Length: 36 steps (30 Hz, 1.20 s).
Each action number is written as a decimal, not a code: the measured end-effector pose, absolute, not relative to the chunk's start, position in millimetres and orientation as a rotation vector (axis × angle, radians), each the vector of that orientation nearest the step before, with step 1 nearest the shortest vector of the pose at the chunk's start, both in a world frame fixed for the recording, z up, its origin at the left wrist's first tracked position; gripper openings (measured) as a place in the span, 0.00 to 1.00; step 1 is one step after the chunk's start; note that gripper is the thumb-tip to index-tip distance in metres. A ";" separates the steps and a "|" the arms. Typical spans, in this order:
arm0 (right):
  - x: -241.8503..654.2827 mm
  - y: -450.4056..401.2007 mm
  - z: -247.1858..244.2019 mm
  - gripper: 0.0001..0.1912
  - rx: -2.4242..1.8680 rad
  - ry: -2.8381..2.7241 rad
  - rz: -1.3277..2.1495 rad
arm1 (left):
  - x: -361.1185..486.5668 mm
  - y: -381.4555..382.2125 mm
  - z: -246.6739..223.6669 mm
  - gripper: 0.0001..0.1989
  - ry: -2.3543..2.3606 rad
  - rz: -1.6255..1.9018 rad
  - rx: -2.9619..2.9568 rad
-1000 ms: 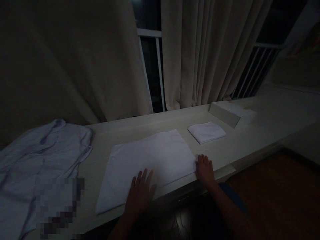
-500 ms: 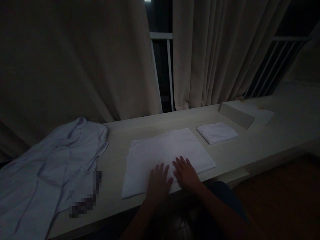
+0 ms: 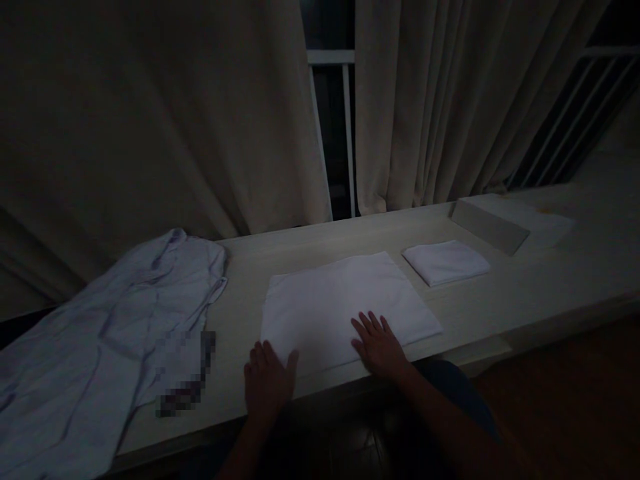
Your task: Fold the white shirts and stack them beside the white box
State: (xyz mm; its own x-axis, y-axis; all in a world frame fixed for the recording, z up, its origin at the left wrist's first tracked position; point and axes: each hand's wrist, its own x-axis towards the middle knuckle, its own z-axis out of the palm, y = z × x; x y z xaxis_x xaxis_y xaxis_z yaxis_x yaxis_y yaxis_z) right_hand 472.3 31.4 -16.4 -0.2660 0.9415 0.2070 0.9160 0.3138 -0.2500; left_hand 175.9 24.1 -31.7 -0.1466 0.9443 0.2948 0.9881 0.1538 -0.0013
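Observation:
A folded white cloth (image 3: 340,300) lies flat on the pale wooden counter (image 3: 525,293) in front of me. My left hand (image 3: 267,383) rests palm down at the cloth's near left corner, fingers spread. My right hand (image 3: 380,345) lies flat on the cloth's near edge, fingers apart. Neither hand grips anything. A smaller folded white cloth (image 3: 446,262) sits to the right, apart from both hands.
A rumpled pale shirt (image 3: 100,333) is spread over the counter's left end. A slanted box-like block (image 3: 493,223) stands at the back right. Beige curtains (image 3: 175,120) hang behind the counter, with a dark window and white bars (image 3: 345,133) between them.
My left hand has slid left from the cloth's middle to its near left corner. My right hand has stayed near the middle of the near edge. The view has shifted slightly.

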 end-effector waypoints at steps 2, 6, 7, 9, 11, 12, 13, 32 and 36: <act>473.4 32.0 -17.4 0.29 -1.673 -2.265 0.117 | 179.5 22.6 -30.1 0.47 -2.209 -0.295 -1.871; 470.2 30.6 -12.2 0.29 -1.669 -2.260 0.086 | 187.5 21.4 -26.9 0.47 -2.208 -0.304 -1.841; 465.4 29.3 -9.1 0.29 -1.643 -2.268 0.067 | 188.2 21.2 -26.3 0.47 -2.206 -0.303 -1.837; 448.0 25.7 -2.1 0.29 -1.524 -2.326 0.033 | 188.2 21.0 -25.7 0.46 -2.217 -0.303 -1.829; 420.1 22.3 2.9 0.28 -1.331 -2.435 0.033 | 186.3 20.5 -26.1 0.46 -2.231 -0.303 -1.826; 403.3 21.5 4.0 0.28 -1.232 -2.496 0.046 | 184.7 19.9 -26.8 0.45 -2.233 -0.300 -1.828; 385.5 21.8 4.1 0.28 -1.144 -2.553 0.065 | 182.7 19.2 -27.8 0.43 -2.227 -0.289 -1.837; 235.4 207.5 -4.6 0.34 -1.121 -2.814 0.185 | 175.6 16.7 -31.7 0.43 -2.305 -0.683 -1.855; 218.5 246.3 -8.1 0.35 -1.168 -2.789 0.170 | 173.7 16.6 -31.8 0.43 -2.349 -0.692 -1.880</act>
